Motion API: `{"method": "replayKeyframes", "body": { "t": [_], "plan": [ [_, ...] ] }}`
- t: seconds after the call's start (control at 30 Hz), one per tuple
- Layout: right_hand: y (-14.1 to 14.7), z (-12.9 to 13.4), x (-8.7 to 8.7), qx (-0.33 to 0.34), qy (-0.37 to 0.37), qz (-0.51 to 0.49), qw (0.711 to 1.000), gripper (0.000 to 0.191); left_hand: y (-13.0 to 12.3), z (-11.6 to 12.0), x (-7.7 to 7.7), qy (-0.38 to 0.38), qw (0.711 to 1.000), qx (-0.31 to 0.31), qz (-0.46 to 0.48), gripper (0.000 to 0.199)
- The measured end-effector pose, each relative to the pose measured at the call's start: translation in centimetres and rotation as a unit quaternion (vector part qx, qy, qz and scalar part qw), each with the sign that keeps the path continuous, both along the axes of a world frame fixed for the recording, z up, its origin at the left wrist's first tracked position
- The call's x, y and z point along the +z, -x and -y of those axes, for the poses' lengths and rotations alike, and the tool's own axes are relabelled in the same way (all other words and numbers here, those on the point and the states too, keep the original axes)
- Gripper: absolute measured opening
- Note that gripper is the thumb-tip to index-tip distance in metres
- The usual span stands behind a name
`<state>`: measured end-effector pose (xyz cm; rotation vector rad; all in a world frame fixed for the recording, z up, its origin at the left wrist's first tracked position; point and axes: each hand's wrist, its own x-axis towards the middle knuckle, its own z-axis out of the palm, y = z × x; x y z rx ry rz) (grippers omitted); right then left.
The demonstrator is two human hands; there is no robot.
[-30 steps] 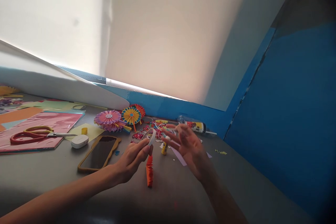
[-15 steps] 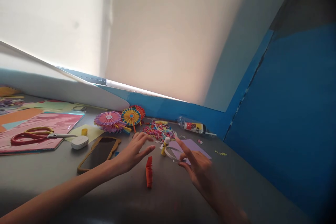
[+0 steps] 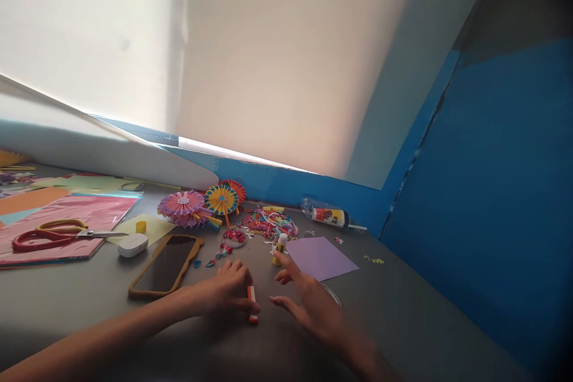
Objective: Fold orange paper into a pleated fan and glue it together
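My left hand point(image 3: 230, 291) is low over the grey table, its fingers and thumb closed at a small folded red paper strip point(image 3: 252, 293). A pale edge shows along the strip. My right hand point(image 3: 311, 304) is just to the right with fingers apart, holding nothing. Partly hidden beyond that hand lies a thin clear ring, perhaps a tape roll point(image 3: 333, 293). An uncapped yellow glue stick point(image 3: 278, 255) stands upright past my right fingertips. Behind it lies a square of purple paper point(image 3: 322, 258).
To the left are a phone point(image 3: 168, 265), a white case point(image 3: 133, 245), scissors point(image 3: 67, 234) and a pink paper pack point(image 3: 96, 212). Paper rosettes point(image 3: 182, 206), paper scraps point(image 3: 271, 224) and a glue bottle point(image 3: 329, 216) lie by the wall.
My left hand has come down and taken hold of the red strip. My right hand has let go of the clear ring, now on the table, and moved left toward the strip.
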<state>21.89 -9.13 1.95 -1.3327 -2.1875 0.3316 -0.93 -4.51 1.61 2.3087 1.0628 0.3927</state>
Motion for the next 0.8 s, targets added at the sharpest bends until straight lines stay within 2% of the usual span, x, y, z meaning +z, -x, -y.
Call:
{"method": "replayKeyframes", "body": {
  "t": [0.1, 0.17, 0.27, 0.37, 0.47, 0.53, 0.67, 0.73, 0.8],
  "plan": [
    [1.0, -0.8, 0.3, 0.029, 0.052, -0.049, 0.997, 0.069, -0.1, -0.1, -0.3, 0.044, 0.999, -0.012, 0.006, 0.041],
    [1.3, -1.2, 0.7, 0.038, 0.088, -0.105, 0.99, 0.065, -0.2, -0.3, -0.7, 0.101, 0.993, -0.026, 0.061, 0.048],
    [1.6, -1.4, 1.2, 0.072, 0.164, -0.226, 0.957, 0.063, -0.7, -0.5, -1.4, 0.195, 0.955, -0.073, 0.211, 0.045],
    [1.9, -1.0, 1.2, 0.095, 0.2, -0.33, 0.918, 0.068, -1.3, -0.9, -1.6, 0.196, 0.917, -0.073, 0.34, 0.042],
    [2.3, -0.5, 0.9, 0.077, 0.19, -0.387, 0.899, 0.08, -1.4, -1.2, -1.1, 0.138, 0.906, -0.005, 0.399, 0.037],
    [2.4, -0.6, 0.8, 0.061, 0.161, -0.413, 0.894, 0.08, -1.2, -1.3, -0.6, 0.147, 0.897, 0.013, 0.416, 0.03],
    [2.3, -1.1, 1.0, 0.05, 0.106, -0.432, 0.894, 0.068, -1.0, -1.1, 0.0, 0.213, 0.869, -0.019, 0.446, 0.025],
    [2.2, -1.2, 1.4, 0.046, 0.094, -0.424, 0.899, 0.064, -1.1, -1.0, 0.0, 0.213, 0.872, -0.029, 0.44, 0.025],
    [2.2, -1.1, 1.7, 0.043, 0.087, -0.411, 0.906, 0.063, -1.3, -1.1, -0.3, 0.198, 0.886, -0.035, 0.418, 0.026]
  ]
}}
